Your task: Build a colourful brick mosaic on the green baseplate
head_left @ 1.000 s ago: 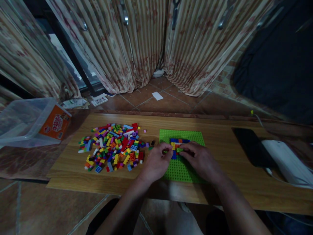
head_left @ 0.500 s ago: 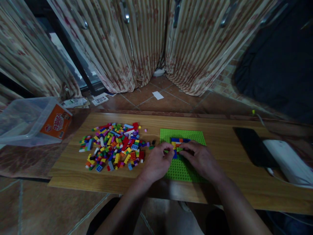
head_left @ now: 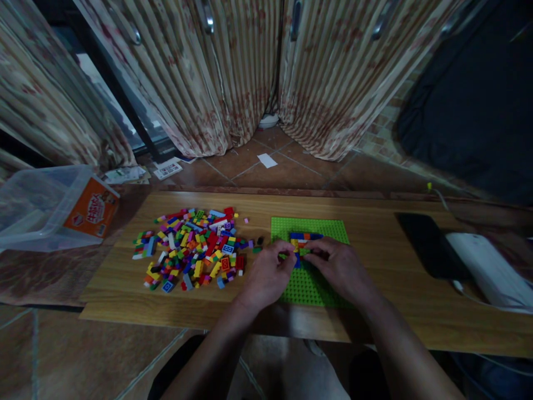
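Observation:
A green studded baseplate lies on the wooden table under both hands. On its upper middle sits a small build of toy bricks, with blue, orange, white and yellow pieces. My left hand is at the build's left side, thumb and forefinger pinched together; what is between them is hidden. From the right, my right hand reaches in with its fingers closed at the build's edge, and I cannot make out what they hold. A blue piece shows between the two hands.
A heap of mixed bricks covers the table's left part. Beyond it stands a clear plastic box with an orange label. At the right lie a black phone and a white device with a cable. Striped curtains hang behind.
The whole view has shifted slightly. Both hands stay at the brick build in nearly the same pose, and no brick has visibly moved.

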Motion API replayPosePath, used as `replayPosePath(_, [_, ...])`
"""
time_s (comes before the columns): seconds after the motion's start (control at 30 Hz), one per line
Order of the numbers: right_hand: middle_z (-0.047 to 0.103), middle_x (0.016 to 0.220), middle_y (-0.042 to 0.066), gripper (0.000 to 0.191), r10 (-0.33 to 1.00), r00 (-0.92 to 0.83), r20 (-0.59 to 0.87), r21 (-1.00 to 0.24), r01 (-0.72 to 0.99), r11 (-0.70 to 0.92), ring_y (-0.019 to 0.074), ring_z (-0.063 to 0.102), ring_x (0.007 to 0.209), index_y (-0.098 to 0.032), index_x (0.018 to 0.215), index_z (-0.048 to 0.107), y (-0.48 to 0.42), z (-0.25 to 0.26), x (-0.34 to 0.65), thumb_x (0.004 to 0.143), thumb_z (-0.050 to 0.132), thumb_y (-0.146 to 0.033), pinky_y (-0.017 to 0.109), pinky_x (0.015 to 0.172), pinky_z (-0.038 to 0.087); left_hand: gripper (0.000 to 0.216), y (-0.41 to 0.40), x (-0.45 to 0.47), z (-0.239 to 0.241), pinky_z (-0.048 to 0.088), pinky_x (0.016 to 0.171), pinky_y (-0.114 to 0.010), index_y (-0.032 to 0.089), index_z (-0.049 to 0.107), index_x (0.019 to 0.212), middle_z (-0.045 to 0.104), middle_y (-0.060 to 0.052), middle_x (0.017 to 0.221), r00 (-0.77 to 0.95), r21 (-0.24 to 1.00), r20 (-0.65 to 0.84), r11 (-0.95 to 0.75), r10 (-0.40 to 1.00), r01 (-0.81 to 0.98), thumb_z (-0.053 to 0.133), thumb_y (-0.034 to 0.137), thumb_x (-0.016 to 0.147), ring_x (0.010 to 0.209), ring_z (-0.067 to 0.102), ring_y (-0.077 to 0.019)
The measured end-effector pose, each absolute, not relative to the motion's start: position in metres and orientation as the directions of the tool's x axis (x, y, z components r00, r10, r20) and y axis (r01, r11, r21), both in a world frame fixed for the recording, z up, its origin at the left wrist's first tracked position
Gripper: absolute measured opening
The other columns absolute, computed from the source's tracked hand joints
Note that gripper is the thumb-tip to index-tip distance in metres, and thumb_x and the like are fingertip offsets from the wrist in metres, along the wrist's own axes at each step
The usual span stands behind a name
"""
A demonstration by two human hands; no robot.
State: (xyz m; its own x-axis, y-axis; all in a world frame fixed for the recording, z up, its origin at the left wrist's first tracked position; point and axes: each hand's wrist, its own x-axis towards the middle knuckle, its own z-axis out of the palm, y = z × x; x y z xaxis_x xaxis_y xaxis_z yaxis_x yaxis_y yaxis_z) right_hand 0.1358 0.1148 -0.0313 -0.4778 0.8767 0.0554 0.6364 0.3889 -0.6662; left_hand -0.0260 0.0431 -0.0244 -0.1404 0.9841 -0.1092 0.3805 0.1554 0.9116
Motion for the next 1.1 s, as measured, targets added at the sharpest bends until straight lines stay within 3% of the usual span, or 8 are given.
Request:
replayPosePath(0.27, [0.069,0.075,0.001,0.021,0.9,-0.433,-0.04,-0.741,0.618,0.264,0.016,0.06,0.064,-0.021,0.093,0.074,0.12,-0.031,0.139,0.074,0.067,-0.028,0.03,0.063,0.045,0.017,0.042,-0.026,-0.023,0.046,0.066,-0.024,0.018,0.065,0.097,0.069,-0.001,0.09,-0.14,0.907,-0.116,0.162,0.983,0.388,0.051,0.023,0.088,0.074,0.062,-0.0134])
replayPosePath(0.43, [0.073,0.081,0.003,0.021,0.921,-0.387,-0.043,-0.784,0.585,0.209,0.0169,0.064,0.07,-0.021,0.091,0.072,0.121,-0.032,0.147,0.077,0.062,-0.033,0.03,0.065,0.047,0.019,0.041,-0.022,-0.022,0.049,0.07,-0.025,0.019,0.066,0.099,0.07,-0.001,0.092,-0.143,0.874,-0.077,0.136,0.987,0.467,0.051,0.023,0.089,0.074,0.063,-0.0134])
replayPosePath(0.63, [0.072,0.074,0.002,0.016,0.944,-0.322,-0.075,-0.777,0.612,0.146,0.0167,0.063,0.067,-0.02,0.079,0.07,0.123,-0.031,0.142,0.074,0.062,-0.032,0.03,0.064,0.046,0.032,0.035,-0.016,-0.026,0.052,0.087,-0.035,0.021,0.062,0.119,0.066,-0.006,0.109,-0.071,0.672,0.025,0.036,0.997,0.739,0.047,0.02,0.09,0.093,0.063,-0.0194])
replayPosePath(0.77, [0.071,0.073,0.002,0.015,0.941,-0.332,-0.062,-0.781,0.603,0.162,0.0163,0.063,0.065,-0.02,0.078,0.07,0.123,-0.032,0.139,0.074,0.061,-0.031,0.03,0.063,0.046,0.04,0.031,-0.011,-0.031,0.05,0.093,-0.035,0.021,0.053,0.132,0.06,-0.008,0.116,0.003,0.568,0.051,-0.031,0.999,0.822,0.042,0.023,0.093,0.104,0.06,-0.0208])
replayPosePath(0.93, [0.068,0.064,0.001,0.012,0.954,-0.3,-0.023,-0.785,0.596,0.168,0.0141,0.058,0.056,-0.019,0.072,0.068,0.122,-0.033,0.137,0.07,0.063,-0.03,0.027,0.055,0.043,0.047,0.03,-0.004,-0.035,0.048,0.095,-0.037,0.019,0.044,0.141,0.053,-0.012,0.127,0.035,0.41,0.007,-0.035,0.999,0.912,0.041,0.026,0.094,0.112,0.055,-0.0251])
replayPosePath(1.1, [0.069,0.068,0.002,0.013,0.957,-0.287,-0.042,-0.786,0.601,0.145,0.0151,0.059,0.059,-0.019,0.072,0.068,0.124,-0.034,0.136,0.069,0.065,-0.031,0.029,0.059,0.045,0.049,0.029,0.004,-0.033,0.048,0.093,-0.041,0.015,0.042,0.142,0.052,-0.017,0.128,0.037,0.289,-0.056,-0.019,0.998,0.957,0.041,0.023,0.094,0.112,0.053,-0.0291])
